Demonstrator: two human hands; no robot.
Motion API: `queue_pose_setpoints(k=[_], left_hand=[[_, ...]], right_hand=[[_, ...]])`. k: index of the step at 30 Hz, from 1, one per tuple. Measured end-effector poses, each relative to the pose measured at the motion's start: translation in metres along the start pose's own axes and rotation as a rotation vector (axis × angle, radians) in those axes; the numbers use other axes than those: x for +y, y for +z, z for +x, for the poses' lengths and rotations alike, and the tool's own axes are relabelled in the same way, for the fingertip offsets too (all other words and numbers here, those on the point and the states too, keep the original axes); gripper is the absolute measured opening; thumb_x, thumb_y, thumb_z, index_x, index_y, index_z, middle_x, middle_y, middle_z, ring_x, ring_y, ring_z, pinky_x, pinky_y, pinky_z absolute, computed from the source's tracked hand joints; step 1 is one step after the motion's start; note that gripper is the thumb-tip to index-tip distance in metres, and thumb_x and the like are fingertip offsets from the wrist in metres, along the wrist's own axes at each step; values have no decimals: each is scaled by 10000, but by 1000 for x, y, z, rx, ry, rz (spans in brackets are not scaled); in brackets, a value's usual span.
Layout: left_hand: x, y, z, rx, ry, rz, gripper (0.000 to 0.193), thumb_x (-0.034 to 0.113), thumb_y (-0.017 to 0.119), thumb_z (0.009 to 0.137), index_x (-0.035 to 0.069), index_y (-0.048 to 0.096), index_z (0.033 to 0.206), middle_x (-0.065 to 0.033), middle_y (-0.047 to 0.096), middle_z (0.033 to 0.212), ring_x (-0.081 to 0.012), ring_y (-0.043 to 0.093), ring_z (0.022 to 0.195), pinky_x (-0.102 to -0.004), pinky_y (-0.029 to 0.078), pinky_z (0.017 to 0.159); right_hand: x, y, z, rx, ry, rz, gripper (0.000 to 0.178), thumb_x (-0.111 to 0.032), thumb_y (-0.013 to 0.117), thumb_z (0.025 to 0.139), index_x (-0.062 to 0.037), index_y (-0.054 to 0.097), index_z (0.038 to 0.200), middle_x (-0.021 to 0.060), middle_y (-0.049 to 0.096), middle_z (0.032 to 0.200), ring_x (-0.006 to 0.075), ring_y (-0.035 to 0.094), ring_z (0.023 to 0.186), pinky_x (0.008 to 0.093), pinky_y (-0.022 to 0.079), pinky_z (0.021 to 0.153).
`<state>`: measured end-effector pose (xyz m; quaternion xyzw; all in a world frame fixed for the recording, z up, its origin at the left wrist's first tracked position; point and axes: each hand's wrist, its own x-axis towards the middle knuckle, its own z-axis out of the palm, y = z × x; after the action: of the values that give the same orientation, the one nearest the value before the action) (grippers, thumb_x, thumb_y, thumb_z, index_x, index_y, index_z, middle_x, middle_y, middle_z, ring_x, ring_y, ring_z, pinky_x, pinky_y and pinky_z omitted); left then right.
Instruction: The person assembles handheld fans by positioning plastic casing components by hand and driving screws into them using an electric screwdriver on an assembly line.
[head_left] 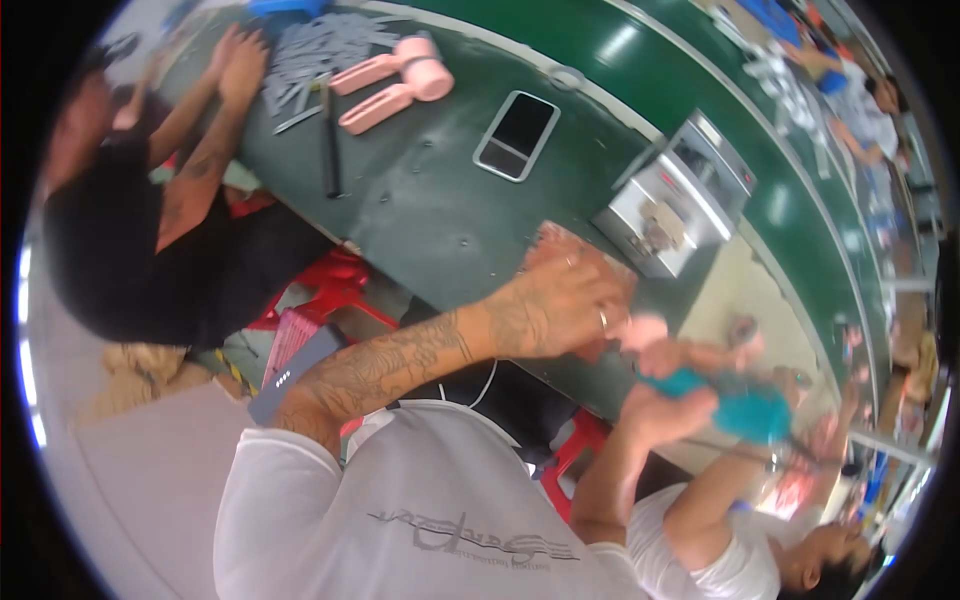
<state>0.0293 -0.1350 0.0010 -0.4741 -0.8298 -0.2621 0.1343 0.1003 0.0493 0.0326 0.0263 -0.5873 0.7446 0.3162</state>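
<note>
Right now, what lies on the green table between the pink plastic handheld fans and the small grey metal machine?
In the head view, a dark-screened smartphone lies flat between the pink fans and the grey machine, on the green table.

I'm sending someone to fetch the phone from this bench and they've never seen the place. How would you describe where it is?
Start at the long dark green workbench. The phone lies flat, screen up, between the pink handheld parts and the small grey metal machine. It is the only flat black rectangle with a pale rim; the neighbours are pink or boxy metal.
</note>
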Motion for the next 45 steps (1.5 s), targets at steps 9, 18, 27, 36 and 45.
queue_pose_setpoints(k=[9,18,27,36,45], left_hand=[[17,-54,-58,300,-596,-2,329,231,728,974,196,711,1301,-49,728,1217,-320,658,1106,-474,492,976],[-15,-88,-132,510,-958,301,316,150,772,934,50,695,1224,-170,698,1115,-386,659,1066,-462,531,936],[-65,-109,-145,390,-821,462,325,199,784,909,56,656,1171,-125,677,1088,-362,634,1058,-494,510,942],[-159,-108,-137,515,-732,318,324,243,788,950,48,667,1179,-165,714,1051,-397,697,984,-491,560,856],[-198,-113,-142,377,-954,-32,408,348,734,1007,11,677,1230,-222,754,1134,-414,713,1091,-480,548,962]], right_hand=[[-16,-45,-19,-15,46,152,719,-687,655,987,6,560,1155,88,567,646,215,554,530,334,465,499],[0,-31,0,-152,167,18,736,-648,752,940,34,577,1154,96,584,734,220,582,622,335,481,565],[5,-25,-25,-81,194,-23,697,-593,760,957,36,568,1189,81,551,715,211,552,635,345,456,582],[2,-4,-37,-6,180,-244,661,-613,654,1027,12,557,1215,72,558,749,183,568,683,322,473,625],[1,38,-49,84,184,-221,679,-624,685,998,12,552,1193,82,578,735,209,587,649,345,493,592]])
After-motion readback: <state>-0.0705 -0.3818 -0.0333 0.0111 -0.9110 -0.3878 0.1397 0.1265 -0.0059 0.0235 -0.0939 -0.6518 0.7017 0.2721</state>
